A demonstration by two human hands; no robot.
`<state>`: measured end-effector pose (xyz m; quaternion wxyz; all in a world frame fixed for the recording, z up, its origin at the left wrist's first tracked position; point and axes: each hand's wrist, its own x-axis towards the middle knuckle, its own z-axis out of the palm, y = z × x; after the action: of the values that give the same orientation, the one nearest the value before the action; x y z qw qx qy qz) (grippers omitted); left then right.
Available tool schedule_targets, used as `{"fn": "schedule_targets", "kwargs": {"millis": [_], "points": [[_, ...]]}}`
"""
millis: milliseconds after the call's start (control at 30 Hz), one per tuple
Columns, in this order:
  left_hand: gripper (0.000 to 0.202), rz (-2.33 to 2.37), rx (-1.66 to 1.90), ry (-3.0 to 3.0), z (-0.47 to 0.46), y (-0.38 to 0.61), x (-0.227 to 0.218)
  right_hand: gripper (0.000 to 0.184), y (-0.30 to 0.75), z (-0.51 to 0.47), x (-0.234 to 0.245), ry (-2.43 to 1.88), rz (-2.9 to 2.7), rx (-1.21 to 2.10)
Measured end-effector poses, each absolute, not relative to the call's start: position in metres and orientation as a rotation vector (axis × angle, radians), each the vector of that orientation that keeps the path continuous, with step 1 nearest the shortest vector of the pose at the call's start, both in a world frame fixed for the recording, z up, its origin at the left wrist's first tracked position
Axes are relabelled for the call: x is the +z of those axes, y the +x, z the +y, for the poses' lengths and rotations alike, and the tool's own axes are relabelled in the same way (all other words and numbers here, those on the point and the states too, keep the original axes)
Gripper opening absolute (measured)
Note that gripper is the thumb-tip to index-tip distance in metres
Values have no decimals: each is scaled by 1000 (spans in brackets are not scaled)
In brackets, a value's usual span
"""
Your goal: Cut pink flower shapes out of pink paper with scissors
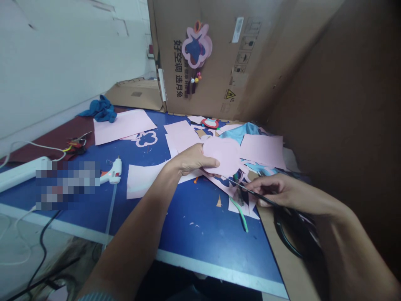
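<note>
Above the middle of the blue table, my left hand (pixel 200 159) is closed on a pink paper cutout (pixel 224 154) with a rounded, lobed outline, thumb on top. My right hand (pixel 278 190) grips a pair of scissors (pixel 288 234) with black handles. Their thin blades point left and end just under the cutout's lower edge; whether they touch the paper cannot be made out. Under and around both hands lie pink sheets (pixel 263 149) and paper scraps. A green-handled tool (pixel 242 217) rests on the table just left of my right hand.
A tall cardboard box wall (pixel 216 96) closes off the back and right, with a pink flower-shaped ornament (pixel 197 46) hanging on it. Leftward are a glue gun (pixel 114 171), a white power strip (pixel 25 173), cables, small pliers-like tools (pixel 77 144) and a blue cloth (pixel 102 109).
</note>
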<state>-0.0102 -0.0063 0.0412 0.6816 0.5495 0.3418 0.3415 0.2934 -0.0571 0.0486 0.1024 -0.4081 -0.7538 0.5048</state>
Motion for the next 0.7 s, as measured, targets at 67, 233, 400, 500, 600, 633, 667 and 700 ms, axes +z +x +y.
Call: {"fn": "schedule_targets", "kwargs": {"millis": [67,233,400,500,600,633,667,700], "points": [[24,768,764,1236,-6,-10,41,38,293,-57,49,-1207,-2221,1495],[26,762,754,1210,-6,-10,40,36,293,-57,49,-1213,-2219,1509],[28,764,764,1210,-7,-9,41,37,292,-57,49,-1205,-2197,1519],[28,766,770,1207,-7,-9,41,39,292,-57,48,-1202,-2204,1504],[31,768,774,1207,-6,-9,40,39,293,-57,46,-1204,-2208,1485],[31,771,776,1208,-6,-9,39,39,294,-56,46,-1204,-2212,1481],[31,770,776,1209,-6,-9,39,38,295,-56,45,-1204,-2215,1477],[31,767,775,1208,-6,-9,38,38,295,-56,45,-1202,-2220,1474]]}}
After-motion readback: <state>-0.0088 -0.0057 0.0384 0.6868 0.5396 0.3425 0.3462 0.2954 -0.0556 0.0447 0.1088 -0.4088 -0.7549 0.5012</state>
